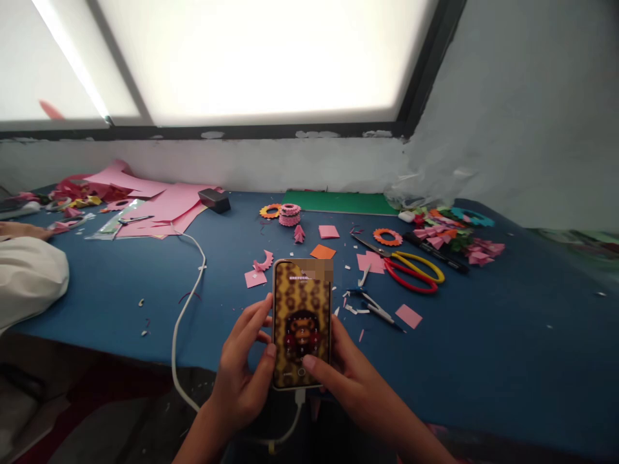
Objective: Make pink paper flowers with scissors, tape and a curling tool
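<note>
A smartphone [302, 322] stands upright between my two hands at the table's near edge, its lit screen showing a number keypad over a patterned picture. My left hand [246, 361] grips its left side, fingers and thumb against the edge. From the right, my right hand [348, 367] wraps around the phone, and its thumb lies over the lower screen. Some of the right fingers are hidden behind the phone. A white charging cable [300, 396] is plugged into the bottom. Beyond the phone lie a pink curved folded-paper piece [264, 261] and an orange paper square [323, 252].
Red-and-yellow-handled scissors [416, 270], compass-like tools [380, 309] and paper scraps lie right on the blue table [459, 348]. Pink sheets [159, 206], a black box [214, 200] and a green board [343, 202] are at the back. Another person's white sleeve [31, 277] is at left.
</note>
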`<action>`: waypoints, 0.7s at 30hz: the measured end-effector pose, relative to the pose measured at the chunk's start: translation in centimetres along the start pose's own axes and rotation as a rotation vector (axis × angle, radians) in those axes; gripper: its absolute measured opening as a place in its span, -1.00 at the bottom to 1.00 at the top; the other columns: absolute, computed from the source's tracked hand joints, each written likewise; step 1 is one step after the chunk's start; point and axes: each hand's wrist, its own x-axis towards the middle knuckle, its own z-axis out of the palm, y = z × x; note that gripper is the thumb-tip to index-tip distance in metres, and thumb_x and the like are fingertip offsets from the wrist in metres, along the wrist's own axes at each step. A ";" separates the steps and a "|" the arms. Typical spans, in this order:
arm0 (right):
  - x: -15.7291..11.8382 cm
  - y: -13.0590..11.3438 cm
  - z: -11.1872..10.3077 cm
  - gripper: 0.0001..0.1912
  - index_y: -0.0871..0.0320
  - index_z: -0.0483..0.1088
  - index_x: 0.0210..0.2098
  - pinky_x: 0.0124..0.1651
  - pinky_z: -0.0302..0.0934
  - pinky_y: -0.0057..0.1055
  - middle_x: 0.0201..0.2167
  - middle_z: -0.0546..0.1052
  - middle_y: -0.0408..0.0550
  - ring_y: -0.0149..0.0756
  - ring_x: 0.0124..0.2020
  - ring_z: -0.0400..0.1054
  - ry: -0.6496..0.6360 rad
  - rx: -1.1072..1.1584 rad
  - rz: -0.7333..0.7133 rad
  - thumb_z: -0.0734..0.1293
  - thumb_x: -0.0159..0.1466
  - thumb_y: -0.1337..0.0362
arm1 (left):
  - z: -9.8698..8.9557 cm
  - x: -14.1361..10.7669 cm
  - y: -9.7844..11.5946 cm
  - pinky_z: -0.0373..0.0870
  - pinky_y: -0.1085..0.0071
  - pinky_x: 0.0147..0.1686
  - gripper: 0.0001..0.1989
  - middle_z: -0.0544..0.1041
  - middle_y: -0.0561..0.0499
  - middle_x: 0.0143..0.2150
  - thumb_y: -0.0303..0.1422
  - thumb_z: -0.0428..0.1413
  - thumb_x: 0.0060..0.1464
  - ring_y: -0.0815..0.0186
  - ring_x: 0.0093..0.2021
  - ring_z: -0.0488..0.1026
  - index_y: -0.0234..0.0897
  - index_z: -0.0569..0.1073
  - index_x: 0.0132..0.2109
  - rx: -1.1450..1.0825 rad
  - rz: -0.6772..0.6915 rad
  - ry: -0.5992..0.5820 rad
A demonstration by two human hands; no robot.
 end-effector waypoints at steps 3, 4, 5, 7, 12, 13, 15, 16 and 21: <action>0.0 0.1 -0.1 -0.52 -0.03 0.08 0.13 0.14 0.17 -0.36 0.12 0.30 -0.11 -0.34 0.10 0.24 0.006 -0.019 -0.010 0.29 0.27 0.21 | 0.0 0.0 0.0 0.43 0.50 -0.24 -0.42 0.25 -0.04 0.17 -0.56 -0.08 0.15 0.34 -0.07 0.33 -0.07 0.11 0.28 0.002 0.003 0.001; 0.0 0.1 -0.1 -0.52 -0.04 0.08 0.13 0.14 0.17 -0.36 0.12 0.30 -0.11 -0.34 0.10 0.24 0.004 -0.018 -0.010 0.29 0.27 0.21 | 0.0 0.0 0.0 0.43 0.50 -0.24 -0.42 0.25 -0.04 0.17 -0.56 -0.08 0.15 0.34 -0.07 0.33 -0.07 0.11 0.28 0.002 0.001 0.001; 0.0 0.1 -0.1 -0.52 -0.04 0.08 0.14 0.15 0.17 -0.35 0.12 0.30 -0.11 -0.34 0.10 0.24 0.002 -0.017 -0.010 0.29 0.27 0.20 | 0.0 0.0 -0.1 0.43 0.49 -0.25 -0.42 0.25 -0.04 0.17 -0.56 -0.08 0.15 0.34 -0.07 0.33 -0.07 0.11 0.28 0.002 -0.001 -0.001; 0.0 0.2 -0.2 -0.51 -0.03 0.08 0.14 0.15 0.17 -0.34 0.13 0.29 -0.10 -0.34 0.09 0.24 0.001 -0.017 -0.015 0.30 0.26 0.19 | 0.0 0.1 -0.1 0.43 0.49 -0.25 -0.42 0.25 -0.04 0.16 -0.56 -0.08 0.15 0.34 -0.08 0.34 -0.08 0.11 0.28 0.002 0.000 -0.001; 0.1 0.4 -0.2 -0.47 -0.03 0.07 0.15 0.17 0.16 -0.31 0.15 0.27 -0.09 -0.32 0.10 0.24 0.008 -0.028 -0.013 0.31 0.25 0.19 | 0.0 0.1 -0.1 0.43 0.49 -0.25 -0.42 0.26 -0.04 0.16 -0.55 -0.08 0.15 0.34 -0.07 0.33 -0.08 0.11 0.28 -0.004 -0.005 0.001; 0.1 0.4 -0.2 -0.48 -0.02 0.07 0.15 0.16 0.17 -0.31 0.16 0.27 -0.09 -0.32 0.09 0.25 0.008 -0.027 -0.012 0.30 0.25 0.19 | 0.0 0.1 0.0 0.43 0.49 -0.25 -0.42 0.26 -0.04 0.16 -0.55 -0.08 0.15 0.34 -0.07 0.33 -0.07 0.11 0.28 -0.005 -0.009 -0.001; 0.1 0.4 -0.2 -0.49 -0.02 0.07 0.15 0.15 0.18 -0.31 0.15 0.28 -0.09 -0.32 0.08 0.26 0.007 -0.029 -0.013 0.30 0.25 0.19 | 0.0 0.1 0.0 0.43 0.48 -0.24 -0.42 0.25 -0.04 0.16 -0.55 -0.08 0.15 0.34 -0.07 0.33 -0.07 0.11 0.28 -0.005 -0.015 -0.002; 0.1 0.4 -0.2 -0.49 -0.02 0.07 0.15 0.15 0.17 -0.31 0.14 0.29 -0.10 -0.31 0.08 0.25 0.006 -0.030 -0.012 0.30 0.26 0.20 | 0.0 0.0 0.0 0.43 0.48 -0.24 -0.42 0.25 -0.04 0.16 -0.55 -0.08 0.15 0.33 -0.07 0.33 -0.06 0.11 0.28 -0.004 -0.016 -0.001; 0.1 0.2 -0.1 -0.48 -0.02 0.07 0.15 0.16 0.18 -0.31 0.11 0.31 -0.09 -0.30 0.10 0.24 0.008 -0.022 -0.004 0.30 0.25 0.20 | 0.0 0.0 -0.1 0.43 0.47 -0.25 -0.42 0.25 -0.03 0.17 -0.55 -0.08 0.15 0.32 -0.06 0.33 -0.06 0.11 0.28 -0.006 -0.014 -0.005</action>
